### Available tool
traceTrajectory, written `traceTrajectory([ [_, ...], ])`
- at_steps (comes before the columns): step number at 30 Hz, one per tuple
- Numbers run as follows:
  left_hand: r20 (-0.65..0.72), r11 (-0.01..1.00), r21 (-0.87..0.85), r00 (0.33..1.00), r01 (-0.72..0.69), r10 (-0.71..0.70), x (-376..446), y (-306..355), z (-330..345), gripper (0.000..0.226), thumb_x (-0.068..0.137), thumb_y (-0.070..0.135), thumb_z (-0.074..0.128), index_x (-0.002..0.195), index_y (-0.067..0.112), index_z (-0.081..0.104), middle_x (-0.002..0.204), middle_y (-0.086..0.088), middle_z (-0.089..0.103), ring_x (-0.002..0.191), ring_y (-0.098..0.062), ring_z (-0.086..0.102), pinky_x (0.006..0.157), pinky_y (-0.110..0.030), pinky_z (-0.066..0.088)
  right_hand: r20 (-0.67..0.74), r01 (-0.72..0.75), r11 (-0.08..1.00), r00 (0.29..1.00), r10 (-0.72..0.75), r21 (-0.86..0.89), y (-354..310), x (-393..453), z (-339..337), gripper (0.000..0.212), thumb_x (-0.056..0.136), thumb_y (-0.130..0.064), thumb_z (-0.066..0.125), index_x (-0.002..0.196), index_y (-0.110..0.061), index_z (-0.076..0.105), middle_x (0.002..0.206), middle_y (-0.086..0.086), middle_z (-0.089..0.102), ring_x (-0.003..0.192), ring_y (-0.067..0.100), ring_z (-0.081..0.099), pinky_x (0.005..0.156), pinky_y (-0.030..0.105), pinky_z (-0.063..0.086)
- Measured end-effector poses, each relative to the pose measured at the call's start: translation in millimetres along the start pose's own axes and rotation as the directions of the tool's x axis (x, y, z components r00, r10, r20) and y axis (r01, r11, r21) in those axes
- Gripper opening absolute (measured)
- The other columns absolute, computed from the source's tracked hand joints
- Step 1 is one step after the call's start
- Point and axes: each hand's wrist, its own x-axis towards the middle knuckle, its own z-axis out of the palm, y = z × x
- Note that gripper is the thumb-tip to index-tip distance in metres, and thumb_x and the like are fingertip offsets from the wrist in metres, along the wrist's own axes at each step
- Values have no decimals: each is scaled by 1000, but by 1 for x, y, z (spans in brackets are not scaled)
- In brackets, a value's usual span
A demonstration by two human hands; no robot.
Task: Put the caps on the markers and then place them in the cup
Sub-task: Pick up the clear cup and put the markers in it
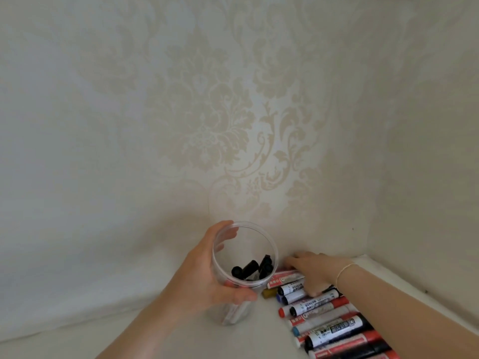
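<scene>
Left hand (207,275): my fingers curl round the clear cup (245,257).
Right hand (315,272): my fingers lie flat on the markers (326,317).

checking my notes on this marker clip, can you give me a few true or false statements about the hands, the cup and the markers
1. The left hand grips the clear cup. True.
2. The cup holds nothing. False: several black-capped markers stand inside it.
3. The right hand rests on the pile of markers beside the cup. True.
4. The pile lies to the left of the cup. False: it lies to the right.
5. The right wrist is bare. False: it wears a thin bracelet.
</scene>
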Motion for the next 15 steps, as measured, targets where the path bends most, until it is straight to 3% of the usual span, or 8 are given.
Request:
traceTrajectory([
  [4, -2, 1000, 7, 1000, -10, 10, 2, 2, 0, 106, 38, 67, 85, 129, 53, 32, 130, 31, 48, 128, 2, 44, 108, -32, 37, -91, 38, 990, 995, -50, -134, -2, -2, 8, 64, 82, -18, 55, 140, -29, 31, 137, 1, 44, 121, 26, 46, 101, 43, 39],
  [7, -5, 1000, 12, 1000, -10, 10, 2, 4, 0, 103, 38, 67, 85, 125, 60, 31, 130, 32, 48, 128, 3, 44, 109, -32, 36, -98, 37, 996, 994, -44, -76, 1, -7, 8, 61, 83, -28, 56, 139, -32, 31, 134, 0, 45, 117, 25, 49, 98, 42, 42],
  [11, -11, 1000, 4, 1000, -2, 2, 0, 3, 0, 103, 38, 67, 85, 126, 59, 32, 129, 31, 48, 128, 3, 44, 109, -33, 36, -148, 86, 996, 985, -84, 3, 9, -11, 9, 54, 79, -38, 61, 129, -36, 41, 120, -6, 51, 100, 18, 57, 83, 35, 50],
  [15, -8, 1000, 0, 1000, 13, -13, 0, 2, 1, 108, 38, 68, 84, 130, 49, 33, 129, 31, 49, 128, 3, 44, 110, -35, 36, -236, 113, 993, 965, -114, -17, 18, -12, 11, 43, 81, -34, 58, 123, -34, 48, 114, -9, 56, 99, 14, 57, 80, 31, 49],
])
